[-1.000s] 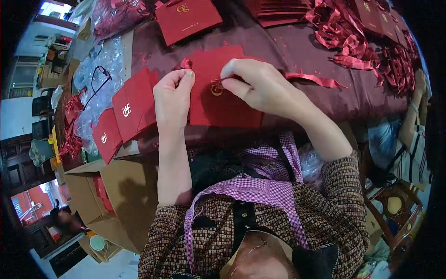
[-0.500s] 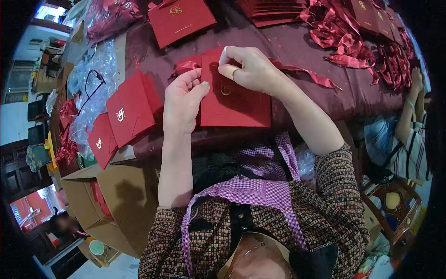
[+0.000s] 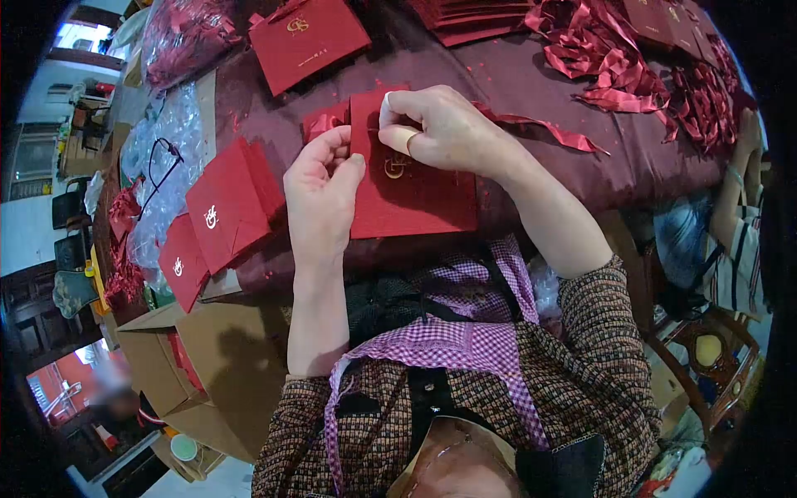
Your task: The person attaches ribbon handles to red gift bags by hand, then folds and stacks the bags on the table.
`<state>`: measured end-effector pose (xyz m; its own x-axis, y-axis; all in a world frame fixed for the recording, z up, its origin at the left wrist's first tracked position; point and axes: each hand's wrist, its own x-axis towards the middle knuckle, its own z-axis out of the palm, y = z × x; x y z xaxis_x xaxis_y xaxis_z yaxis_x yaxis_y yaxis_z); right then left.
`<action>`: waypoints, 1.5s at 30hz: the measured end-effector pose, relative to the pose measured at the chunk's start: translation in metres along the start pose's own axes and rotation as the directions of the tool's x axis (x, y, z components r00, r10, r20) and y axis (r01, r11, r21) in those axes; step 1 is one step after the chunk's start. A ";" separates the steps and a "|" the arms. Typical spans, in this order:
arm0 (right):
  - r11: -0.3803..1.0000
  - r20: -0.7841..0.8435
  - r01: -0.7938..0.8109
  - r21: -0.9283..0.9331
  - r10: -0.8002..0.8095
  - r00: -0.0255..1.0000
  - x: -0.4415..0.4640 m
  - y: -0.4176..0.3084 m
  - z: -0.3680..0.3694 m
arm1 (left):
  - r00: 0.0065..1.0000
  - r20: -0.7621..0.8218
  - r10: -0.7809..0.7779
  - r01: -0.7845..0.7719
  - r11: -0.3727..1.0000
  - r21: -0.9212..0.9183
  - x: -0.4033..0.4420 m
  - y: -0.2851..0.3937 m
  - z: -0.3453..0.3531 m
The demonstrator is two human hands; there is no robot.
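A red paper gift bag (image 3: pixel 415 203) with a gold emblem lies flat before me at the table's front edge. My left hand (image 3: pixel 324 183) grips its left side, thumb at the front edge and fingers curled. Over the upper part of the bag, my right hand (image 3: pixel 436 133) is closed in a pinch, thumb and index finger together; whatever lies between the fingertips is too small to make out. A loose red satin ribbon (image 3: pixel 552 133) trails out to the right from behind my right hand. More red ribbon (image 3: pixel 325 122) shows beside the bag's upper left.
Red bags (image 3: pixel 228 207) stand at the left edge, near clear plastic wrap (image 3: pixel 187 124). Another bag (image 3: pixel 307 46) lies farther back. Ribbons (image 3: pixel 598 62) heap at right. Below left is an open cardboard box (image 3: pixel 207 365). Another person's arm (image 3: pixel 735 178) shows at far right.
The view has shifted slightly, so the bag sits a little lower and further left. Both hands keep nearly the same hold; my right fingertips have moved slightly on the bag.
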<state>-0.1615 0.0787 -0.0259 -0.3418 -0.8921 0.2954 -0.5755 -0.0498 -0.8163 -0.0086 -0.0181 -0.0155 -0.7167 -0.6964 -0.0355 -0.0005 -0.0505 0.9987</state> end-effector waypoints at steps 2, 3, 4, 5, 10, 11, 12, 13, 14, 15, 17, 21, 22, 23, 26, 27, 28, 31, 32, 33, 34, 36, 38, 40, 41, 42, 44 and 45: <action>1.000 -0.002 -0.016 -0.015 0.016 1.000 0.000 -0.001 0.000 | 1.000 -0.007 0.013 -0.013 1.000 0.009 -0.001 0.001 0.001; 1.000 -0.004 -0.025 0.003 0.025 1.000 0.000 -0.003 0.000 | 0.999 0.013 0.045 -0.046 0.998 0.038 -0.002 0.002 0.002; 0.999 -0.007 -0.033 0.021 0.033 0.999 0.000 -0.003 0.000 | 0.996 0.035 0.076 -0.079 0.995 0.066 -0.002 0.003 0.002; 0.999 -0.006 -0.034 0.022 0.034 0.999 0.000 -0.002 0.000 | 0.997 0.035 0.075 -0.077 0.995 0.066 -0.002 0.002 0.003; 0.970 0.087 -0.191 0.151 0.180 0.980 0.003 -0.001 -0.002 | 0.995 0.051 0.090 -0.096 0.987 0.132 -0.003 -0.003 0.003; 0.957 0.111 -0.250 0.145 0.236 0.965 0.003 -0.005 -0.006 | 0.995 0.052 0.088 -0.094 0.986 0.134 -0.004 -0.003 0.003; 0.956 0.110 -0.252 0.147 0.237 0.965 0.004 -0.005 -0.005 | 0.992 0.053 0.118 -0.126 0.977 0.172 -0.005 -0.004 0.003; 0.955 0.111 -0.253 0.157 0.237 0.965 0.004 -0.004 -0.005 | 0.987 0.055 0.148 -0.157 0.965 0.209 -0.006 -0.004 0.003; 0.953 0.112 -0.253 0.167 0.237 0.965 0.004 -0.003 -0.004 | 0.988 0.056 0.147 -0.156 0.965 0.210 -0.006 -0.005 0.003; 0.990 0.047 -0.123 0.073 0.120 0.992 0.002 -0.003 -0.003 | 0.987 0.054 0.153 -0.161 0.966 0.203 -0.006 -0.005 0.003; 0.986 -0.024 0.102 -0.132 -0.106 0.994 -0.001 -0.005 0.001 | 0.986 0.048 0.159 -0.165 0.966 0.198 -0.005 -0.005 0.002; 0.911 -0.105 0.280 -0.304 -0.324 0.940 -0.004 0.001 0.008 | 0.988 0.034 0.151 -0.155 0.973 0.169 -0.004 -0.002 0.001; 0.912 -0.108 0.277 -0.302 -0.322 0.941 -0.003 0.001 0.006 | 0.992 0.015 0.124 -0.125 0.983 0.131 -0.003 -0.001 0.000; 0.943 -0.072 0.226 -0.245 -0.251 0.965 -0.002 0.001 0.004 | 0.997 -0.008 0.072 -0.070 0.992 0.108 -0.001 -0.001 0.000; 0.976 -0.035 0.148 -0.162 -0.155 0.987 -0.002 0.000 -0.003 | 1.000 -0.022 -0.013 0.011 0.996 -0.093 0.001 -0.001 -0.004; 0.975 -0.034 0.145 -0.168 -0.153 0.988 -0.002 0.002 -0.005 | 1.000 -0.019 -0.014 0.012 0.996 -0.090 0.001 -0.002 -0.006; 0.975 -0.032 0.141 -0.172 -0.149 0.988 -0.003 0.003 -0.005 | 1.000 -0.023 -0.014 0.011 0.994 -0.106 0.001 -0.003 -0.008; 0.986 0.003 0.093 -0.140 -0.094 0.996 -0.004 -0.002 -0.008 | 0.999 -0.016 -0.033 0.031 0.991 -0.131 0.001 -0.003 -0.012; 0.992 0.024 0.062 -0.108 -0.059 0.998 -0.004 -0.004 -0.009 | 0.999 -0.003 -0.053 0.052 0.988 -0.144 0.000 -0.002 -0.013; 0.992 0.024 0.061 -0.106 -0.059 0.998 -0.004 -0.004 -0.010 | 0.999 -0.002 -0.054 0.053 0.988 -0.142 0.000 0.000 -0.014; 0.995 0.043 0.045 -0.093 -0.042 0.998 -0.004 -0.004 -0.010 | 0.994 0.051 -0.101 0.108 0.980 -0.165 -0.001 0.005 -0.014; 0.997 0.066 0.029 -0.078 -0.024 0.998 -0.005 -0.002 -0.009 | 0.984 0.103 -0.148 0.165 0.969 -0.184 -0.001 0.006 -0.018; 0.998 0.096 0.031 -0.052 -0.026 0.995 -0.004 0.000 -0.008 | 0.973 0.166 -0.159 0.192 0.961 -0.202 0.000 0.004 -0.020; 0.999 0.097 0.016 -0.031 -0.013 0.995 -0.004 -0.001 -0.008 | 0.974 0.176 -0.139 0.174 0.964 -0.200 -0.002 0.007 -0.020; 1.000 0.097 0.003 -0.010 -0.002 0.995 -0.004 -0.001 -0.008 | 0.975 0.186 -0.118 0.155 0.968 -0.197 -0.003 0.008 -0.019; 1.000 0.097 0.004 -0.010 -0.003 0.995 -0.004 -0.002 -0.009 | 0.976 0.186 -0.117 0.154 0.968 -0.197 -0.003 0.007 -0.019; 0.999 0.097 0.000 0.047 -0.005 0.995 -0.004 -0.005 -0.010 | 0.984 0.140 -0.111 0.136 0.973 -0.187 -0.003 0.004 -0.021; 0.999 0.098 0.003 0.046 -0.008 0.995 -0.004 -0.006 -0.010 | 0.984 0.138 -0.109 0.134 0.973 -0.188 -0.003 0.003 -0.021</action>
<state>-0.1640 0.0870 -0.0173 -0.2630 -0.9314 0.2517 -0.5420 -0.0732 -0.8372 0.0082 -0.0308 -0.0130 -0.8020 -0.5811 -0.1385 0.0346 -0.2766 0.9604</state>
